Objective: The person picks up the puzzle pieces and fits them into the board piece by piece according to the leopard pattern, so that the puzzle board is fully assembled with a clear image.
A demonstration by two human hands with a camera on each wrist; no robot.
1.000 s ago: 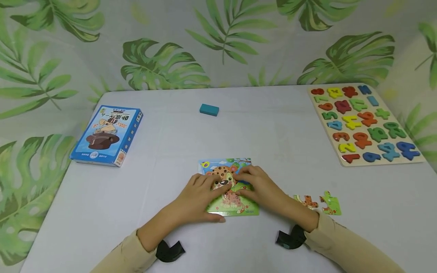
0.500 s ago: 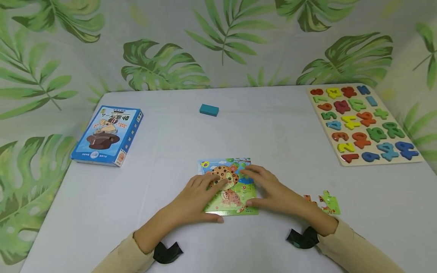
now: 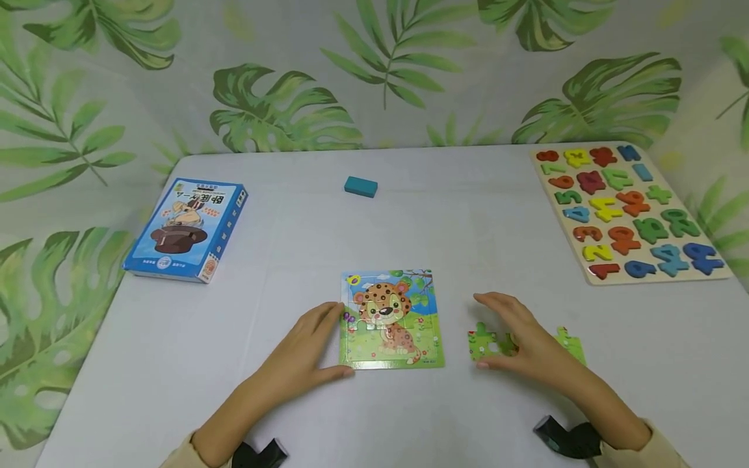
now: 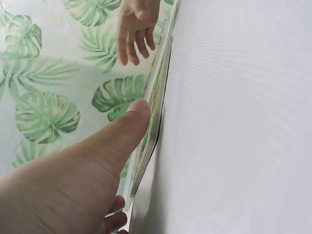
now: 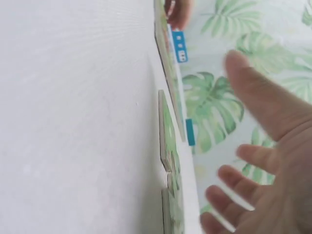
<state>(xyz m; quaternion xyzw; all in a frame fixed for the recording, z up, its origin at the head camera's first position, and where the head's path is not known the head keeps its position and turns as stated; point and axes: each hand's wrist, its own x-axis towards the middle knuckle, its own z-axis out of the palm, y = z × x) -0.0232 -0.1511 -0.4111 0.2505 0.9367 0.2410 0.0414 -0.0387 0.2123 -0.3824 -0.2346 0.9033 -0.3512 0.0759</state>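
Left hand (image 3: 300,346): grip spread at puzzle (image 3: 393,318) edge; steady lightly. Right hand (image 3: 531,343): grip spread by loose pieces (image 3: 479,345); pinch singly, by rims.

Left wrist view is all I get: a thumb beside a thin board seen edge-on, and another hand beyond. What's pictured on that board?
Observer: It's a jigsaw puzzle, and its face shows a spotted leopard cub.
Operator: And what's over by the right hand?
Observer: Some loose green jigsaw pieces lie there, partly hidden by it in the head view.
Operator: Anything off to the person's left?
Observer: Yes, a blue box printed with a brown hat lies on the table.
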